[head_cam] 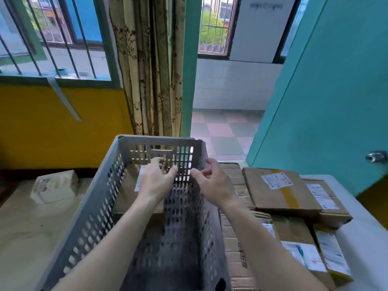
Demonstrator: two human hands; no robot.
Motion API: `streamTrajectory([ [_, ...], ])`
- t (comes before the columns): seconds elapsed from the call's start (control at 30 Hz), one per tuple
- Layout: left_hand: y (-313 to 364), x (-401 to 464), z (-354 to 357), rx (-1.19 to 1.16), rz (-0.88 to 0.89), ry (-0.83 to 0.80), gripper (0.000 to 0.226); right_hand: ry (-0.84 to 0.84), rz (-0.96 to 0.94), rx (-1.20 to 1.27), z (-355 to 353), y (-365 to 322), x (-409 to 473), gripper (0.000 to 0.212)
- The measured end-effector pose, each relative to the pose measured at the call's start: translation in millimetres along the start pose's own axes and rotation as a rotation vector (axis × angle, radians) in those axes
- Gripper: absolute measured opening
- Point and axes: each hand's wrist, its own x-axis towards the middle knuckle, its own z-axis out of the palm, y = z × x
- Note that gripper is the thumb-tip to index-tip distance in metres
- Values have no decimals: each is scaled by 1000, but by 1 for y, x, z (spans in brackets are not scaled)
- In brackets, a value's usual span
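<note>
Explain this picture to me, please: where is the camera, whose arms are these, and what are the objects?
No machine here: a person wears one camera on the head, looking forward and down, so you see that person's own arms. The left hand and the right hand hover over the far end of a grey crate; their fingers are loosely bent and seem to hold nothing. In the crate, under the left hand, lies a cardboard parcel with a white label. More labelled parcels are piled right of the crate. Left of it, a small white box lies on a beige surface.
</note>
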Motion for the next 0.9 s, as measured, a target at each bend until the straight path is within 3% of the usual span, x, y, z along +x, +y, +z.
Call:
streamTrajectory([
  [0.2,64,-49,55,-49,109,-27,48,101,-33,4,-84,42,-35,59],
  [0.37,106,-101,114,-82,122,-41,39,119,-16,19,-159,101,-58,51],
  [0.67,133,-184,227,-73,68,-162,27,108,76,3,-256,212,-92,49],
  [0.9,138,-213,284,-22,44,-299,34,115,216,-2,-291,281,-102,49],
])
